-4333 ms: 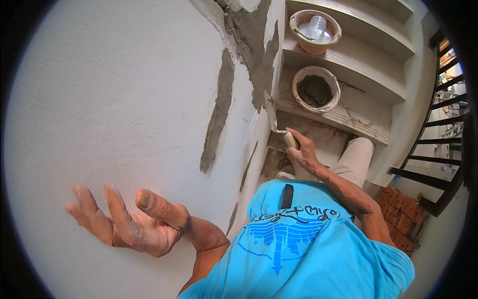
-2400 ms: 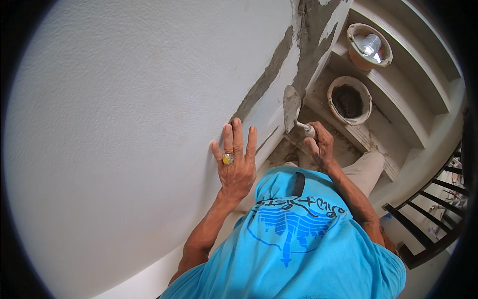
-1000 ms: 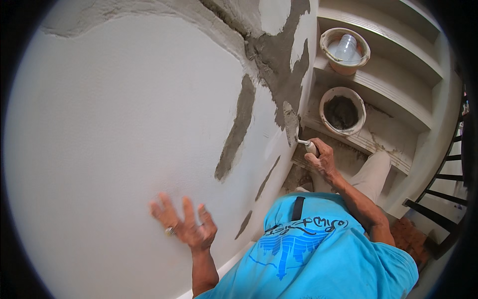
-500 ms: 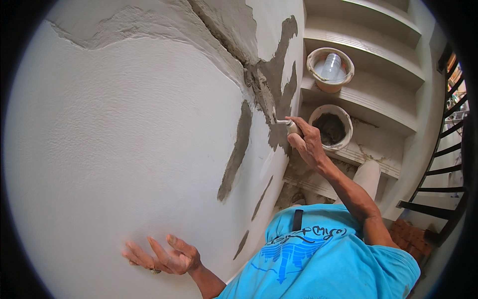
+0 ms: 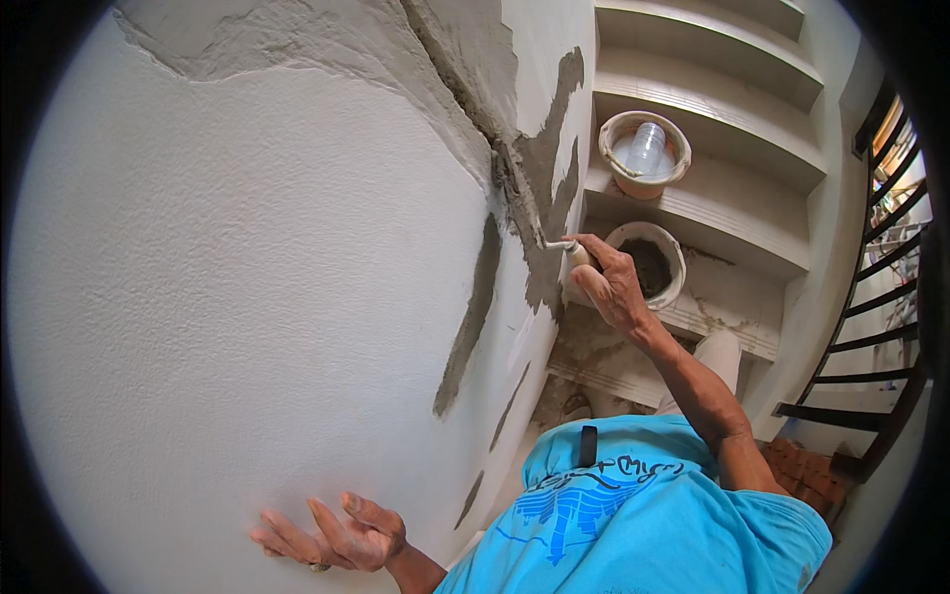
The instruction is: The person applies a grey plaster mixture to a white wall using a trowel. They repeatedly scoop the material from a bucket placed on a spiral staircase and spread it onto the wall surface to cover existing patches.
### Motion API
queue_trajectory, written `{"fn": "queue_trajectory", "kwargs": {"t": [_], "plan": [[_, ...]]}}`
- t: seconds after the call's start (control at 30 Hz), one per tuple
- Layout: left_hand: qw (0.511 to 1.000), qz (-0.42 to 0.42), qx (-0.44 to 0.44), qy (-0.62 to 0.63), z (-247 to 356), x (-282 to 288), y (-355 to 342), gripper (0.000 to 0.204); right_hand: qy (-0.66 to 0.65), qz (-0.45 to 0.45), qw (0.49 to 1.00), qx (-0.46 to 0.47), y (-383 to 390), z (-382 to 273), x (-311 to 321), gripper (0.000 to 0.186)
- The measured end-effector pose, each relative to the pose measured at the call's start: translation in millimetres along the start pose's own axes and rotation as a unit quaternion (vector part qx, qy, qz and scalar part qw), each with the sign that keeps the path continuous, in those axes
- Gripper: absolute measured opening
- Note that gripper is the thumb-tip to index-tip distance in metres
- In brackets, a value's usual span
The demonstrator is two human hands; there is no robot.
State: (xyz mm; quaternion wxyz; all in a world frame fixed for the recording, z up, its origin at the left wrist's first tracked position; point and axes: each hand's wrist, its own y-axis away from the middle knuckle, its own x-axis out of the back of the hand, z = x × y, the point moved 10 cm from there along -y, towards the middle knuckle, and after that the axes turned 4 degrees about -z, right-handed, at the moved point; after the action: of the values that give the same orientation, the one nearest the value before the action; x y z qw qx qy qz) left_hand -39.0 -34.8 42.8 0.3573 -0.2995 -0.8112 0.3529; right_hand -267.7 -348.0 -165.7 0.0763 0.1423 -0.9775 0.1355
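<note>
In my right hand (image 5: 612,282) is a trowel (image 5: 578,254), gripped by its pale handle, with its metal neck reaching to the wall. Its narrow blade lies along the wet grey mortar (image 5: 542,272) at the lower end of a long crack (image 5: 455,89). My left hand (image 5: 341,535) is at the lower left by the white wall (image 5: 277,297), fingers spread and holding nothing; a ring shows on one finger. Whether its fingertips touch the wall I cannot tell. A long grey mortar streak (image 5: 470,317) runs down the wall left of the trowel.
On the stairs (image 5: 727,203) to the right stand a bucket of grey mortar (image 5: 675,287) and, one step higher, a bucket (image 5: 643,185) with a clear plastic container (image 5: 647,148) in whitish liquid. A dark railing (image 5: 881,346) edges the far right. Reddish bricks (image 5: 802,475) lie below it.
The view has shifted slightly, so the buckets and stairs appear further left. The trowel stays against the mortar at the crack's lower end. My left hand appears slightly lower in view.
</note>
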Motion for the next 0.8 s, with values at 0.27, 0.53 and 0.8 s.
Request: {"fn": "queue_trajectory", "kwargs": {"t": [0.27,0.53,0.8], "plan": [[1.0,0.005,-0.026,0.009,0,2,-1,0.034,0.045,-0.004,0.999,-0.006,-4,-3,-2,0.037],[1.0,0.005,-0.022,0.009,0,1,1,0.033,0.189,0.009,0.982,0.016,4,-31,-4,0.036],[1.0,-0.011,-0.007,0.012,0,-2,0,0.026,0.081,-0.044,0.995,-0.05,15,-31,-27,0.022]]}}
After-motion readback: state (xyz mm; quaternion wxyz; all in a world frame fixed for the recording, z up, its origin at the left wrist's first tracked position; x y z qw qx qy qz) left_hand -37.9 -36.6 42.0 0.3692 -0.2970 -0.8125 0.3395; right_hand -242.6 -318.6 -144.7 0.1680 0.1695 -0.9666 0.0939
